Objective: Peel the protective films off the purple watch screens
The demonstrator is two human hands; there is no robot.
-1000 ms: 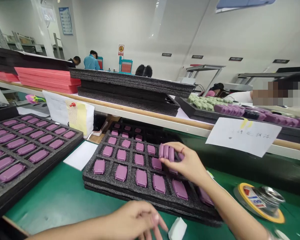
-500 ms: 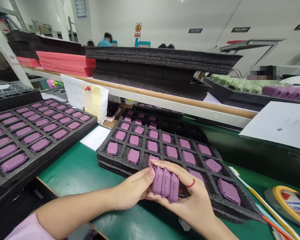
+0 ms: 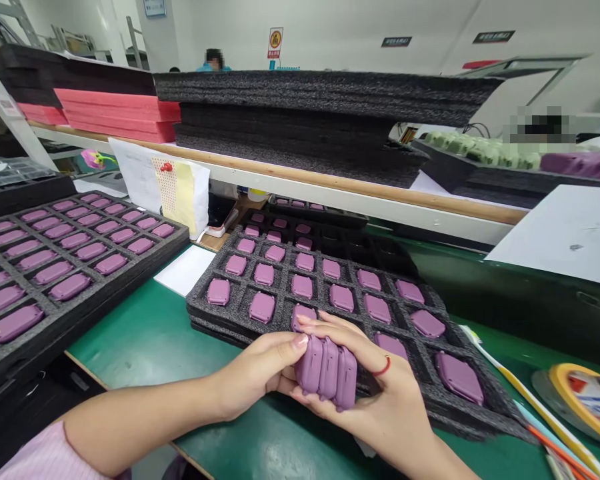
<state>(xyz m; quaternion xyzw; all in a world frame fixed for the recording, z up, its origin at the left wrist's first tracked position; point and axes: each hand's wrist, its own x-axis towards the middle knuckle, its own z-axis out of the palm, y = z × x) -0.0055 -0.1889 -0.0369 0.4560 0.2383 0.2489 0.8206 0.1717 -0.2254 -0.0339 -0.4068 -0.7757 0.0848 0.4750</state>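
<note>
Three purple cases [image 3: 329, 371] — stacked, upright.

Tray [image 3: 196, 313] front row hidden behind right hand [image 3: 380, 393]; tape roll [image 3: 583, 400] cropped

Your green bench [image 3: 145, 340], black foam tray [image 3: 215, 315] in front of you, second foam tray [image 3: 120, 283] at your left, white card [image 3: 185, 269] between them, tape roll [image 3: 580, 400] at your right.
</note>
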